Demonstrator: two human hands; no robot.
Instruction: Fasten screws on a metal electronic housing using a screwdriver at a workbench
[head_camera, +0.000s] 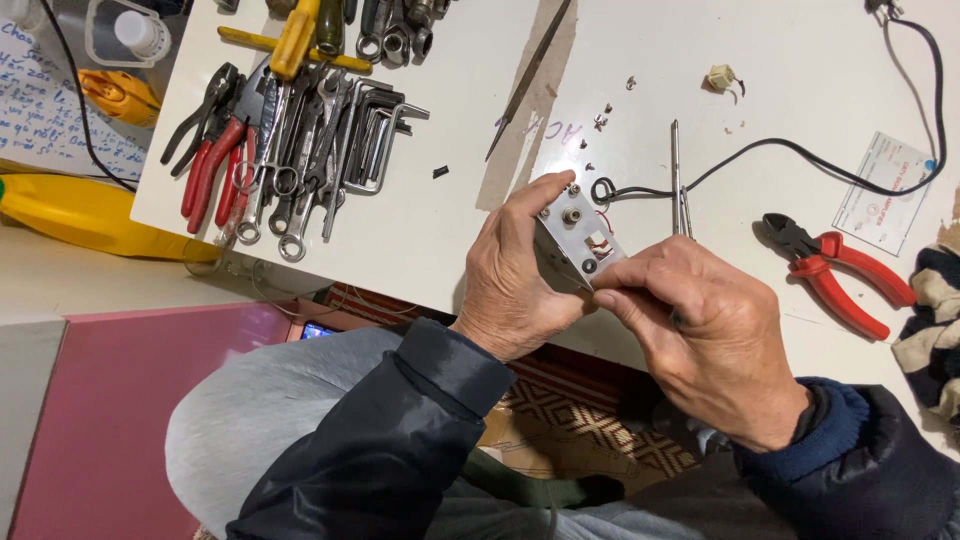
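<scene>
Dark jacket sleeves fill the lower frame; above them we hold a small metal plate assembly (578, 240) at frame centre, just over the white worktop (800, 90) edge. Our left hand (520, 270) wraps its grip around the plate's left side, while our right hand (700, 330) pinches the lower right corner narrowly; whether anything sits between those fingertips, we cannot tell. We judge this a fitting or inspection step on the plate. Next, it calls for a steady hold and fine fingertip control. Red cutters (835, 270) lie right, spanners (300, 150) upper left.
</scene>
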